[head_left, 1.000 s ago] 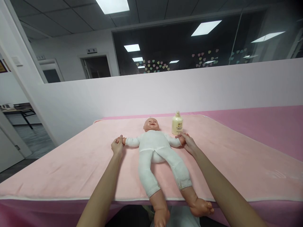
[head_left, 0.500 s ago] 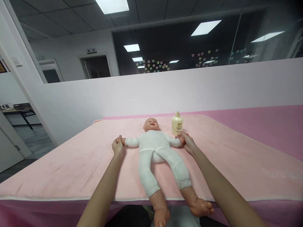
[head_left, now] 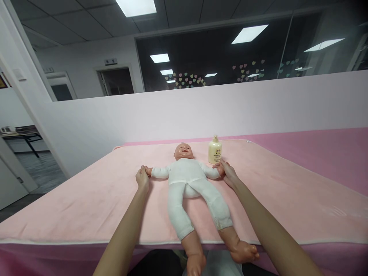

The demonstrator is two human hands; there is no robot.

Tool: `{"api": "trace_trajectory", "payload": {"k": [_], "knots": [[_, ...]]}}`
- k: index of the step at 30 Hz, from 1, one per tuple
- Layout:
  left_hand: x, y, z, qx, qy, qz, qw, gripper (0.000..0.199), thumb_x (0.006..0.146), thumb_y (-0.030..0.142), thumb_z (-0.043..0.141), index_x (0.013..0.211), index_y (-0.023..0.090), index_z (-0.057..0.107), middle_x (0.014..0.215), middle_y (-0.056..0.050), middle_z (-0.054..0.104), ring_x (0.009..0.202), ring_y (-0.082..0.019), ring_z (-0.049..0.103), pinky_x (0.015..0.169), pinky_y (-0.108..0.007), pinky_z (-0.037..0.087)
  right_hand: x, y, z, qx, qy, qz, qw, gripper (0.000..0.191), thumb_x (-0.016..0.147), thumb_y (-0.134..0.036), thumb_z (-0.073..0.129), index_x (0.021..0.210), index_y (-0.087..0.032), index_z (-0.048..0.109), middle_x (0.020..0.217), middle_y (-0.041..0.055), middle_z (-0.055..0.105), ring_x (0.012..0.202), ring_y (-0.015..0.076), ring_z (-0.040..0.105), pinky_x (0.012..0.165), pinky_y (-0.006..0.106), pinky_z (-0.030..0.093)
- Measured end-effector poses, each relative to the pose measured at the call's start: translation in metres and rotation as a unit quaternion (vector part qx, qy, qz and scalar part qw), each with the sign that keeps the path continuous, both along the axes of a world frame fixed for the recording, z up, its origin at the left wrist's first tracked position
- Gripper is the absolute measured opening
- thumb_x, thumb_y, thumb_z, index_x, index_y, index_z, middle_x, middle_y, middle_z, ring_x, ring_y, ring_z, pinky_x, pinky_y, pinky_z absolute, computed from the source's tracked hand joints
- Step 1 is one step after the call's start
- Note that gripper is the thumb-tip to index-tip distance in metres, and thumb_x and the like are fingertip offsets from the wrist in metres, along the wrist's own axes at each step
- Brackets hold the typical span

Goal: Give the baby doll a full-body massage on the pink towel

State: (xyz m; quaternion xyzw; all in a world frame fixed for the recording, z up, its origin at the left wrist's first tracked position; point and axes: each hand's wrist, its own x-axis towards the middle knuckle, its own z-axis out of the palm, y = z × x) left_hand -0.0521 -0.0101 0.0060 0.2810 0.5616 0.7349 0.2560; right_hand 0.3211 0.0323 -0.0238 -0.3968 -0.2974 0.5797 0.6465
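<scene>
A baby doll (head_left: 187, 172) with a white cloth body lies on its back, arms spread, its feet hanging past the near edge of the pink towel (head_left: 86, 207). My left hand (head_left: 142, 178) is closed on the doll's hand at the left. At the right, my right hand (head_left: 229, 174) has its fingers around the doll's other hand, partly hiding it. Just behind my right hand stands a pale yellow pump bottle (head_left: 215, 150), upright beside the doll's head.
A low white wall (head_left: 201, 111) runs behind the table, with a dark window (head_left: 218, 53) above it. Pink covering (head_left: 330, 153) shows at the right. A doorway with a table (head_left: 23, 132) beyond is at the far left.
My left thumb has come down a little, off its raised position against the doll's hand. The doll, bottle and my right hand look the same.
</scene>
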Motion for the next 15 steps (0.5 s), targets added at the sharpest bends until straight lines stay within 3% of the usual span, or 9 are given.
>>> {"api": "trace_trajectory", "payload": {"k": [15], "knots": [[0.0064, -0.0066, 0.0102, 0.015, -0.073, 0.019, 0.997, 0.028, 0.082, 0.034, 0.051, 0.074, 0.010, 0.064, 0.074, -0.007, 0.063, 0.063, -0.014, 0.059, 0.065, -0.033, 0.052, -0.0001, -0.0004, 0.0011, 0.001, -0.010, 0.002, 1.000, 0.026, 0.074, -0.043, 0.065, 0.071, -0.018, 0.061, 0.068, 0.0067, 0.069, 0.063, 0.0176, 0.064, 0.062, 0.029, 0.053]]}}
